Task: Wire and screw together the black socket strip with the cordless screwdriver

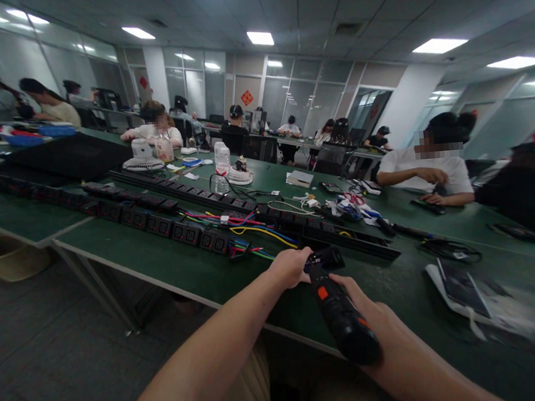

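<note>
In my right hand is a black cordless screwdriver with orange marks, its body slanting up and left over the table edge. My left hand is closed at the screwdriver's front end, gripping a small black part that the tool meets. Just beyond lies a long black socket strip, with red, blue, green and yellow wires coming from its end. Behind it, a long black housing runs across the green table.
Beyond the strips stand a plastic bottle and white fans. A phone and a coiled black cable lie to the right. A co-worker sits across the table at right. A bin stands on the floor at left.
</note>
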The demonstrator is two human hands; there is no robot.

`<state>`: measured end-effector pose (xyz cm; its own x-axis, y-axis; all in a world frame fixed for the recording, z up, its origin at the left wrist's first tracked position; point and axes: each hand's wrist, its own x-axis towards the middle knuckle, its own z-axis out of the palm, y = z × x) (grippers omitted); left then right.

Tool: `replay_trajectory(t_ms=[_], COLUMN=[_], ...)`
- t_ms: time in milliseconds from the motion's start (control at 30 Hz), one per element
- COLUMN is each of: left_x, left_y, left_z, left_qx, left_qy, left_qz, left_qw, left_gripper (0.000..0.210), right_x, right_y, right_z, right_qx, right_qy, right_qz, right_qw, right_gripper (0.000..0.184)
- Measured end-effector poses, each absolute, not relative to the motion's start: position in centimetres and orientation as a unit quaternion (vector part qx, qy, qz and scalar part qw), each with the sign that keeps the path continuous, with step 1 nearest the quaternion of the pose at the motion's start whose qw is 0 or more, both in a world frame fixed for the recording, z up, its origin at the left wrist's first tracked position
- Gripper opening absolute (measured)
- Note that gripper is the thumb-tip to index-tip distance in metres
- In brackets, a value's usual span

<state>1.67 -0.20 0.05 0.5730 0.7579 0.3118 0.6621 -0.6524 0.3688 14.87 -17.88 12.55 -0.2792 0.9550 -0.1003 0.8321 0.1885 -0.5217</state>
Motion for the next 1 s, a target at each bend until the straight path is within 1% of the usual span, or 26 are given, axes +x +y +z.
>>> replay_trajectory(t_ms=[333,467,700,1000], left_x=[1.62,1.6,1.4,1.23], left_y=[-0.02,0.11,0.0,-0.42], left_z=[-0.35,-0.58,-0.54,0.17], left_qx=[0.883,0.885,0.886,0.877], left_qy=[0.405,0.401,0.369,0.352], left_qz=[0.215,0.214,0.252,0.271], left_qw=[0.102,0.097,0.125,0.182], left_gripper=[0.052,0.052,0.047,0.047], right_x=[14.84,14.66,14.38,14.66], right_y=[-17.93,-17.8,-18.01,-17.77], right_z=[12.3,12.4,12.33,11.74], right_qx=[-0.595,-0.601,-0.593,-0.587], right_qy=[-0.757,-0.759,-0.767,-0.778], right_qz=[0.251,0.233,0.222,0.196], right_qw=[0.104,0.094,0.099,0.107], right_gripper=[0.08,0.08,0.08,0.081])
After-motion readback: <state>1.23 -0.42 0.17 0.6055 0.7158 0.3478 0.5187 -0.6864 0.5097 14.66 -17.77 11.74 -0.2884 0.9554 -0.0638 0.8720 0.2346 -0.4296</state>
